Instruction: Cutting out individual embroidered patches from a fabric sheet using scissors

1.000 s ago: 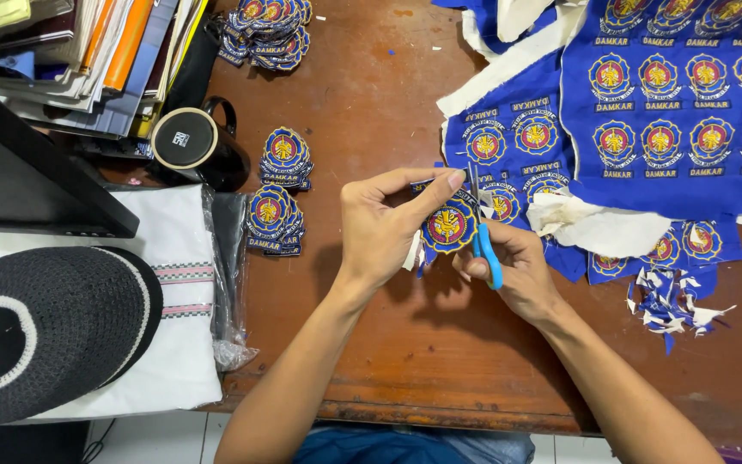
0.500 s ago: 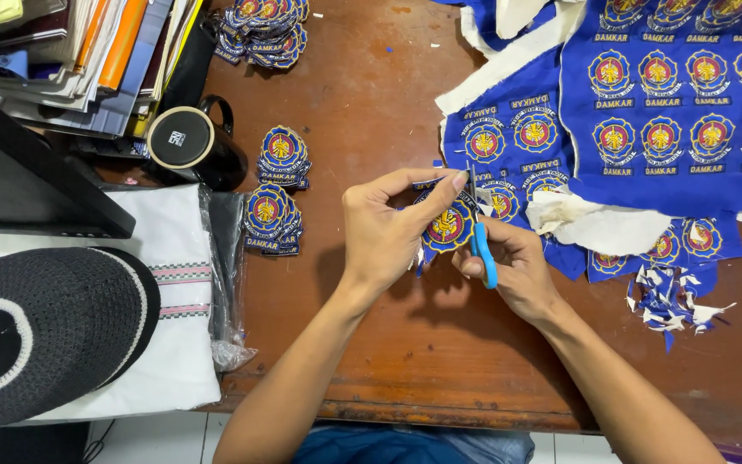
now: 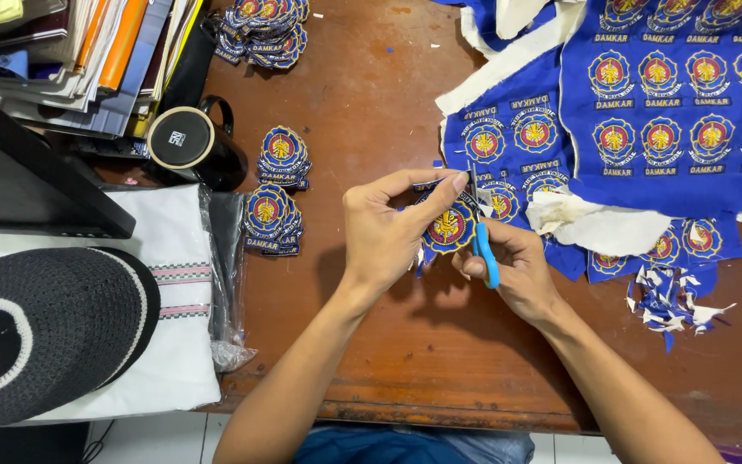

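My left hand point(image 3: 388, 228) pinches a round blue embroidered patch point(image 3: 448, 228) with a yellow and red emblem, held just above the wooden table point(image 3: 405, 361). My right hand point(image 3: 513, 266) grips small scissors with blue handles point(image 3: 484, 249); the blades point up along the patch's right edge. Behind both hands lies a sheet of blue cloth point(image 3: 672, 112) carrying several uncut emblems of the same kind.
Two piles of cut patches point(image 3: 276, 185) lie left of my hands, another pile point(image 3: 264, 26) at the top. A black mug point(image 3: 191, 146), stacked papers point(image 3: 88, 51), a black cap point(image 3: 36, 335) on white cloth, and blue-white scraps point(image 3: 672, 301) at the right.
The patch has turned a little in my left hand, and the scissors have worked slightly along its edge. Both hands stay in the same spot.
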